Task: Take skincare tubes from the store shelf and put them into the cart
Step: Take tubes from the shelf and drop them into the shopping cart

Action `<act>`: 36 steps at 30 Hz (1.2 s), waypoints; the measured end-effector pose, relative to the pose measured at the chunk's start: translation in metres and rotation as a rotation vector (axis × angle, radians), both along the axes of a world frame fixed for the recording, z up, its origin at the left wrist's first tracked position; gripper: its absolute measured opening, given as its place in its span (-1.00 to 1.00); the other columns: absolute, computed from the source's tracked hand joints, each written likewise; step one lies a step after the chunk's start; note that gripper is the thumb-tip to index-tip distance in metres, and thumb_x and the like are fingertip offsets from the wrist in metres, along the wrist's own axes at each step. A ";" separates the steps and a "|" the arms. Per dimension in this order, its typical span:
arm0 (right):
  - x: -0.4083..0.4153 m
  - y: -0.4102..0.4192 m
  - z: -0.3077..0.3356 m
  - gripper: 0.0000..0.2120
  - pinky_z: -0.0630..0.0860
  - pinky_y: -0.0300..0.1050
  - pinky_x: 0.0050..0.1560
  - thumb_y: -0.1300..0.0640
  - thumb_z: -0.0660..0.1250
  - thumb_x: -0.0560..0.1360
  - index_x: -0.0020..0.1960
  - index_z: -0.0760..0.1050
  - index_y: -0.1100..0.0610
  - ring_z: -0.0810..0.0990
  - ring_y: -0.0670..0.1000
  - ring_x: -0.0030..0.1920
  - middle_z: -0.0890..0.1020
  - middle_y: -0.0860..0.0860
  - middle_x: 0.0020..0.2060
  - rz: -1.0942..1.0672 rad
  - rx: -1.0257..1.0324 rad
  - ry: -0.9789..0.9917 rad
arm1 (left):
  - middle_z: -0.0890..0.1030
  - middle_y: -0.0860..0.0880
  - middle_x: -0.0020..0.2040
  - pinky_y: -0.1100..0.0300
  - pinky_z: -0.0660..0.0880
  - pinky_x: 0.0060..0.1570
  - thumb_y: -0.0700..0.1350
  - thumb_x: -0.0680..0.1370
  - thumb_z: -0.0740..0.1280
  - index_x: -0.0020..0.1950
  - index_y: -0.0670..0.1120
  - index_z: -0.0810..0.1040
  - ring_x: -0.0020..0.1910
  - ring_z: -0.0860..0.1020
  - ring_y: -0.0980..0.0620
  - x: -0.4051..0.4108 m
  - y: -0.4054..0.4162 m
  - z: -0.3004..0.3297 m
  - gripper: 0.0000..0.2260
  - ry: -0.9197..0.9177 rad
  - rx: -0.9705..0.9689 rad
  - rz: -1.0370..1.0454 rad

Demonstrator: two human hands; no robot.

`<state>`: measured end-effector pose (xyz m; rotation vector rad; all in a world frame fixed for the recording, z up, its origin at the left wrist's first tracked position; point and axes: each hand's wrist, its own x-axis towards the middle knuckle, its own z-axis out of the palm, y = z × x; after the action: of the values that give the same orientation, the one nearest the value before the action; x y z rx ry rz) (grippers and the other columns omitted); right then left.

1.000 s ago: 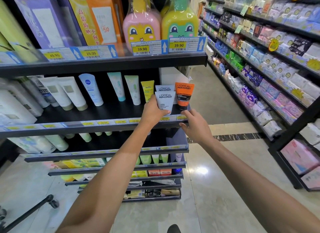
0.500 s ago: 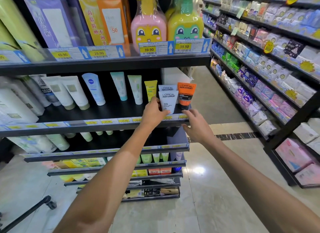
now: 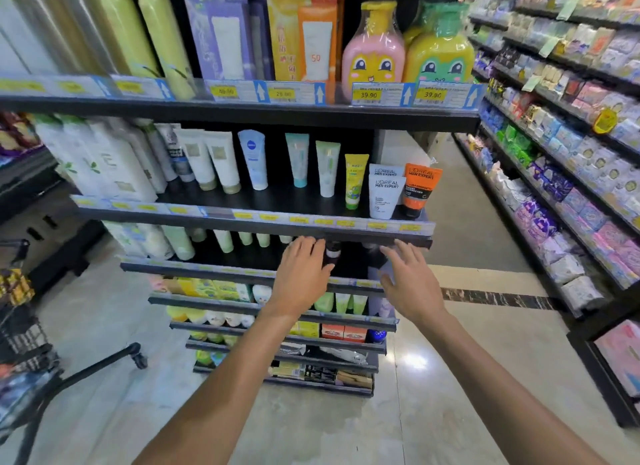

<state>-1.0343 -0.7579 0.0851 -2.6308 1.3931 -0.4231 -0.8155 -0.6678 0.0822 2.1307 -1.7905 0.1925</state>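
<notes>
Skincare tubes stand cap-down on the middle black shelf [image 3: 263, 229]: a white L'Oreal Men Expert tube [image 3: 384, 196], an orange one [image 3: 419, 191] at the right end, a yellow tube [image 3: 355, 180] and a blue-labelled white tube [image 3: 254, 160]. My left hand [image 3: 303, 274] hovers below the shelf's front edge with fingers spread and holds nothing. My right hand [image 3: 410, 281] is level with it to the right, fingers also straight and empty. The black cart [image 3: 24, 329] shows at the left edge.
Tall bottles and boxed goods fill the top shelf [image 3: 242, 110]. Lower shelves hold more tubes and boxes. A long aisle rack [image 3: 571, 174] of packaged goods runs along the right. Shiny floor lies between the two racks.
My left hand let go of the white L'Oreal tube, and both hands dropped below the shelf edge. The camera view pulled back and swung left, bringing the cart into sight.
</notes>
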 end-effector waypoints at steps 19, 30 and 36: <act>0.104 0.264 -0.055 -0.49 0.22 0.16 0.54 -0.19 0.12 0.68 0.57 0.29 -0.04 0.22 0.16 0.57 0.34 0.06 0.54 0.696 0.145 0.163 | 0.60 -0.16 0.20 -0.16 0.49 0.20 0.19 0.61 0.07 0.32 -0.11 0.57 0.18 0.56 -0.24 0.009 0.375 -0.059 -0.48 0.186 0.038 0.774; 0.247 0.421 -0.075 -0.39 0.20 0.10 0.57 -0.29 -0.03 0.63 0.53 0.39 -0.02 0.27 0.17 0.55 0.38 0.10 0.53 1.000 0.230 0.129 | 0.60 -0.15 0.23 -0.17 0.52 0.18 0.07 0.63 0.31 0.37 -0.11 0.53 0.20 0.56 -0.22 0.059 0.571 -0.092 -0.61 0.266 -0.023 1.155; 0.330 0.483 -0.083 -0.53 0.24 0.09 0.53 -0.16 0.18 0.67 0.53 0.38 -0.03 0.26 0.16 0.56 0.37 0.09 0.54 1.107 0.198 0.152 | 0.61 -0.16 0.14 -0.14 0.56 0.08 0.03 0.60 0.38 0.31 -0.12 0.54 0.12 0.58 -0.25 0.093 0.636 -0.111 -0.65 0.278 -0.014 1.226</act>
<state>-0.7039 -0.2744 0.0026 -2.7771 -0.1405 0.0652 -0.7228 -0.0318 -0.0289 2.7501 -0.1589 0.1733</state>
